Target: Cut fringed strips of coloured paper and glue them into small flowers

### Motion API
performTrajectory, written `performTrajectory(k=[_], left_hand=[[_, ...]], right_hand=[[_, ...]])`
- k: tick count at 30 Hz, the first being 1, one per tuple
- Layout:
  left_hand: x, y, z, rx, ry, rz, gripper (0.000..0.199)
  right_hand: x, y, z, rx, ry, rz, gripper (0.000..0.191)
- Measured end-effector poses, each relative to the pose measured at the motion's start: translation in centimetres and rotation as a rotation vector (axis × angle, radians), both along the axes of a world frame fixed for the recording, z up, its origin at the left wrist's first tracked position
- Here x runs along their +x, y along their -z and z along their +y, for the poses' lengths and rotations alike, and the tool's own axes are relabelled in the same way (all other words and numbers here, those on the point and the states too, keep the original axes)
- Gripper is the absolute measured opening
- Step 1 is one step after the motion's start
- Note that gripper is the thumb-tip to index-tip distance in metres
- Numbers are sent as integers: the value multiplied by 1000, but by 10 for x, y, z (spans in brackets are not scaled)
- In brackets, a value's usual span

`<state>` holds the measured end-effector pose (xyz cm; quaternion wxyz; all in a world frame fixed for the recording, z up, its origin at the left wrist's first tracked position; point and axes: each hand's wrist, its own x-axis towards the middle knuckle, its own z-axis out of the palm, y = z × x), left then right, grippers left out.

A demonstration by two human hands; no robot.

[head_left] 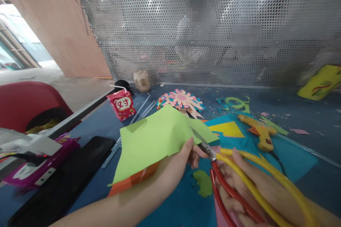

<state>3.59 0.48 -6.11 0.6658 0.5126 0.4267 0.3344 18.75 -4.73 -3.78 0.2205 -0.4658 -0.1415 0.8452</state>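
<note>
My left hand [188,152] pinches the right part of a light green sheet of paper [149,140], thumb on top and fingers beneath. In my right hand [237,181] is a pair of scissors [239,170] with one yellow and one red handle loop. Their blades point up and left, at the sheet's right part beside my left thumb. Below the blades lies a small green paper cutout [203,183] with a jagged edge. An orange sheet [133,183] shows under the green one. Behind them sits a pile of fringed paper flowers [182,98], pink on top.
A yellow glue gun [259,131] with a cord lies on blue sheets [295,156] at right. Left are a red drink carton [122,104], clear sticks [110,156], a black phone-like slab [64,181] and a purple power strip [45,166]. A perforated metal panel [160,25] stands behind.
</note>
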Motion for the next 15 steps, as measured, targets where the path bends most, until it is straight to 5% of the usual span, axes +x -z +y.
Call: performTrajectory(k=[3,8,13,15], left_hand=[[-2,2,2,8,-18,5,48],[-2,3,-1,11,36,60,49],[-3,5,-5,22,66,60,50],[-4,5,-4,16,67,64,50]], right_hand=[[6,6,2,37,-192,-2,94],[4,8,0,84,5,85,91],[10,19,0,135,-1,97,83],[16,26,1,205,-118,122,86]])
